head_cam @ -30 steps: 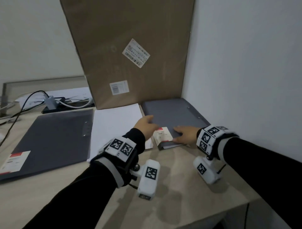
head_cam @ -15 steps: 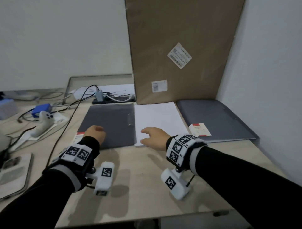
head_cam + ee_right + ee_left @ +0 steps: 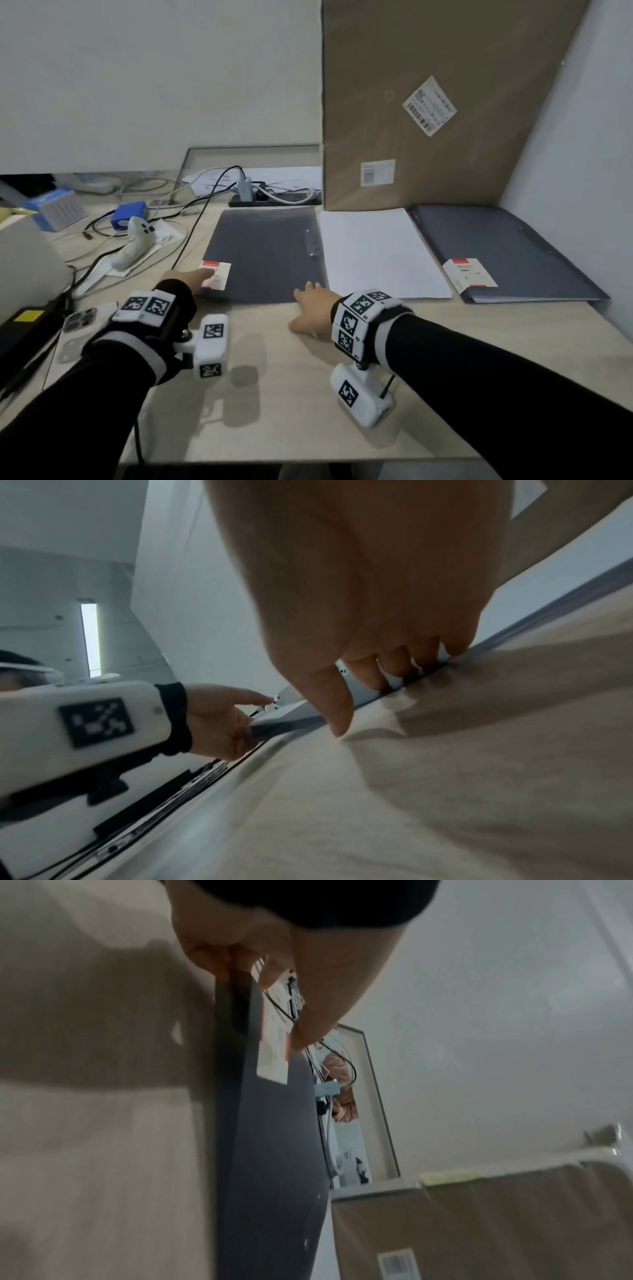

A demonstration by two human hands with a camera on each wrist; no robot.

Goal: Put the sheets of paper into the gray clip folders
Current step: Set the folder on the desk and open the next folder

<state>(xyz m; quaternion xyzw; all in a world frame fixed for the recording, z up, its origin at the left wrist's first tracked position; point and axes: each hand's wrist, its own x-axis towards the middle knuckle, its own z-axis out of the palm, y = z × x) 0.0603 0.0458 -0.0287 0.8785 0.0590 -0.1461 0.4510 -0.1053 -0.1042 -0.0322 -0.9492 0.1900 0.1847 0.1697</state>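
Looking down from our head camera, we see a pale wooden counter [image 3: 308, 394] with two gray clip folders and a stack of white paper [image 3: 376, 250] lying side by side toward its back edge. The left folder [image 3: 263, 253] lies closed, with a small white and red label [image 3: 217, 274] at its near left corner. The paper sits just to its right, edge against edge. The right folder [image 3: 507, 253] lies beyond the paper, in the counter's back right corner against the wall, also closed and carrying its own label.

Our left hand [image 3: 191, 279] is at the near left corner of the left folder. In the left wrist view the thumb lies on top of the label while the fingers [image 3: 212, 958] curl under the cover's edge, so this hand pinches the corner, and the cover looks slightly raised there. Our right hand [image 3: 313, 310] rests at the near right corner of the same folder. In the right wrist view its fingers [image 3: 363, 669] are loosely bent with the tips at the folder's near edge; we cannot tell whether they grip it.

A tall cardboard box [image 3: 445, 102] leans upright behind the paper. At the counter's left end lie cables, a power strip [image 3: 274, 198], a white controller [image 3: 135, 246] and a phone [image 3: 73, 335].
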